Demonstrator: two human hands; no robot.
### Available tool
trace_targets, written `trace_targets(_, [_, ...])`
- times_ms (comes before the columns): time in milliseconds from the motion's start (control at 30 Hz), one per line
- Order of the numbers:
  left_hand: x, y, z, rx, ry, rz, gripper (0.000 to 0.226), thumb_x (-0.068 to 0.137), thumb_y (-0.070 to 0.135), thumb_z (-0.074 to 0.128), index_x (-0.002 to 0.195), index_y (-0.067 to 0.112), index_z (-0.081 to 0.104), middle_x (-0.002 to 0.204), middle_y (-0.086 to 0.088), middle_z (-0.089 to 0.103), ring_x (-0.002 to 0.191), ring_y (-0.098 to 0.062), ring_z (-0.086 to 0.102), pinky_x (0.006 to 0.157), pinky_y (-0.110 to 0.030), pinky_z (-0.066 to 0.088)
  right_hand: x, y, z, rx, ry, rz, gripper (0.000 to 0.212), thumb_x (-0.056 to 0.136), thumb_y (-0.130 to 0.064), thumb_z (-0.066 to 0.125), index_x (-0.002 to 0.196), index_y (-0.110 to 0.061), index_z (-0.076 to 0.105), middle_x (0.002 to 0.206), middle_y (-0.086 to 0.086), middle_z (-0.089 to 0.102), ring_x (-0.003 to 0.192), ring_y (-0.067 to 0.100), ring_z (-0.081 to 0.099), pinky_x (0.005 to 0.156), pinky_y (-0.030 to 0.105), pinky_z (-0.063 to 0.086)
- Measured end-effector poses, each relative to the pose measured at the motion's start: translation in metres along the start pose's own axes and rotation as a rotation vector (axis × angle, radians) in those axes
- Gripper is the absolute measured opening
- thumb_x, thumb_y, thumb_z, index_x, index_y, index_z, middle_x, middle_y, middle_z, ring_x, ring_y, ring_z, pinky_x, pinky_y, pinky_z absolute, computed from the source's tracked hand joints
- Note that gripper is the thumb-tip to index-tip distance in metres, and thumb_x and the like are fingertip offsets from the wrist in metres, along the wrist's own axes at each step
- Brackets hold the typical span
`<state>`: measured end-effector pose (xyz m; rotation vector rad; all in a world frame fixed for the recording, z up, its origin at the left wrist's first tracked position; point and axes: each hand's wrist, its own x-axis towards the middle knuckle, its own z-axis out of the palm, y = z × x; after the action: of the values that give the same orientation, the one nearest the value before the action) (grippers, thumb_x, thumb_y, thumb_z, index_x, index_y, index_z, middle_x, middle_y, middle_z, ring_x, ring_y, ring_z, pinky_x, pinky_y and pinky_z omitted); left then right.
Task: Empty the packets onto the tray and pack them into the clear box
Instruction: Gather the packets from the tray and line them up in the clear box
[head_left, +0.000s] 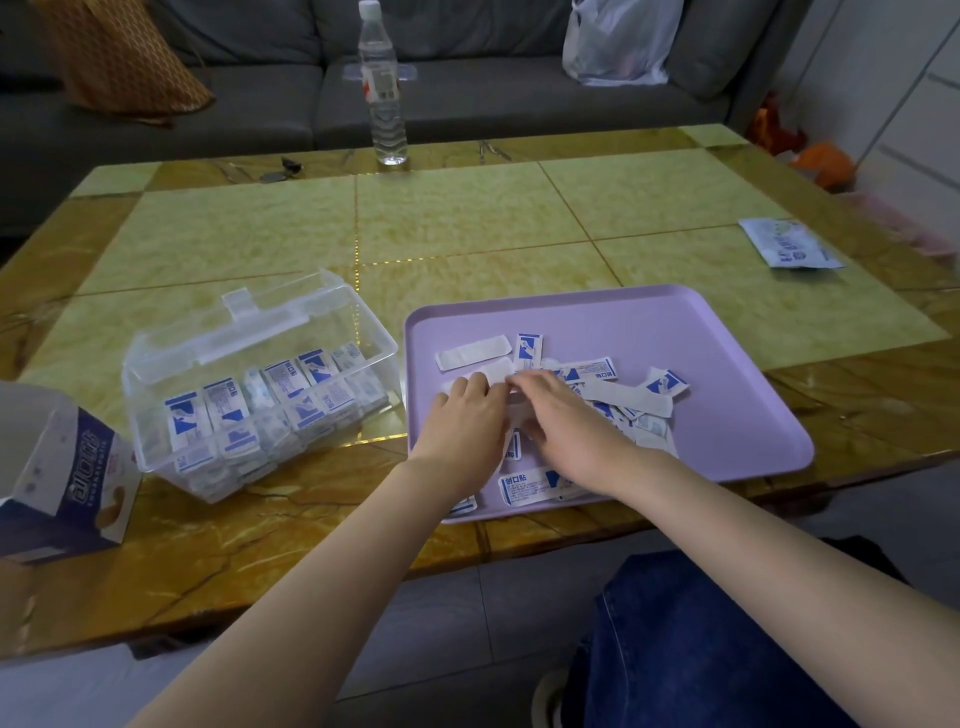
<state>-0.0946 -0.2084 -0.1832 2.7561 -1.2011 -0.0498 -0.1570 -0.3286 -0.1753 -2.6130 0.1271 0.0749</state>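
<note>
Left hand (470, 413) on plasters (644, 397) | right hand (558, 410) likewise | grips unclear

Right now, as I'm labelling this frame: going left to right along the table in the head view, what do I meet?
Open cardboard box → clear box → purple tray → flat packet near the right edge.

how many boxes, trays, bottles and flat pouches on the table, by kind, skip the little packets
clear box: 1
cardboard box: 1
tray: 1
bottle: 1
pouch: 1
total: 5
</note>
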Motion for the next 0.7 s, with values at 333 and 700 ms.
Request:
trace_targets(333, [-0.011,-0.006,0.001,-0.464,0.047,-0.073,0.016,0.094,0.009,0.044,0.110,0.006,0.044,0.110,-0.010,0.049,0.100,-0.025,0.046,0.084,-0.034,0.038,-0.005,-0.004,0.006,-0.094,-0.027,-0.048,0.068,0.091,0.007,0.040,0.150,-0.011,0.010,0.157,0.003,0.010,0.145,0.014,0.004,0.115,0.022,0.007])
trace_targets(700, [-0.019,-0.021,-0.011,-0.262,0.043,-0.163,0.022,0.087,0.015,0.054,0.108,0.012,0.055,0.105,-0.005,0.053,0.095,-0.026,0.054,0.073,-0.031,0.041,-0.009,-0.009,0.001,-0.024,-0.042,-0.040,0.064,0.086,0.012,0.041,0.143,-0.012,0.026,0.149,0.005,0.025,0.141,0.018,0.019,0.109,0.025,0.022])
